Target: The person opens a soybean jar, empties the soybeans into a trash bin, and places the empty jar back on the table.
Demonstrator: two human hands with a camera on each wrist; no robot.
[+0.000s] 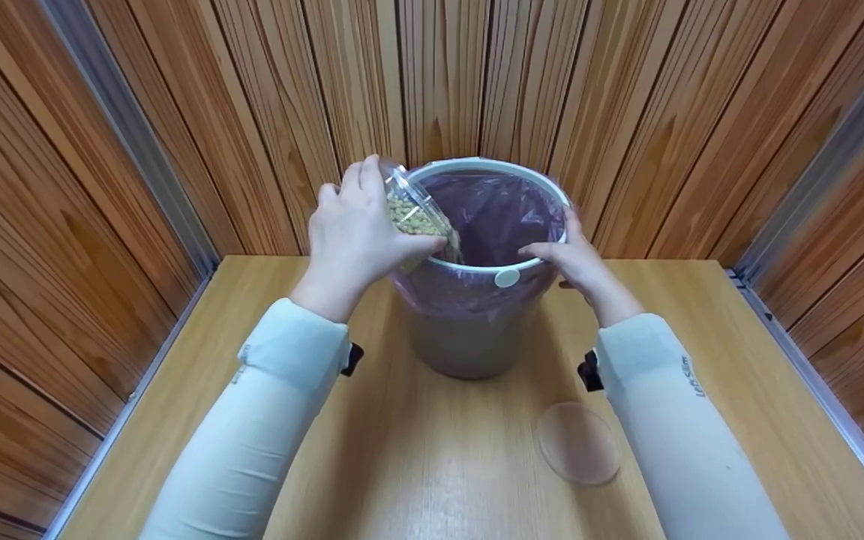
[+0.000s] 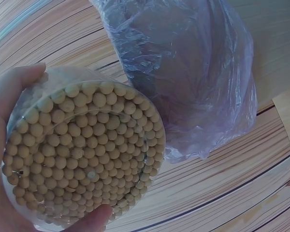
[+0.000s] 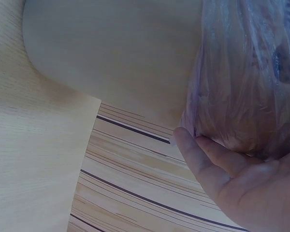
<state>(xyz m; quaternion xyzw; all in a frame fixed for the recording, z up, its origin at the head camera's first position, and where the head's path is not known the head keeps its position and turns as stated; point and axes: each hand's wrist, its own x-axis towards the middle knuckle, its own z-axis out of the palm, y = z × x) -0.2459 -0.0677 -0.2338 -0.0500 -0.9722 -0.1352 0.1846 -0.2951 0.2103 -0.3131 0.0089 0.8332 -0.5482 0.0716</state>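
My left hand (image 1: 357,232) grips a clear plastic jar (image 1: 413,210) filled with small round beige balls (image 2: 87,150). The jar is tilted, its mouth at the left rim of a trash bin (image 1: 469,345). A thin purple bag (image 1: 439,292) lines the bin and folds down over its outside. My right hand (image 1: 578,255) holds the bin's right rim, the thumb inside and fingers outside. In the right wrist view, fingers (image 3: 198,154) of that hand press against the bag (image 3: 241,72). How many balls lie inside the bin is hidden.
A clear round lid (image 1: 578,442) lies on the wooden table (image 1: 432,480) near the right forearm. Wood-panelled walls (image 1: 439,82) stand close behind the bin and on both sides, with metal strips at the corners.
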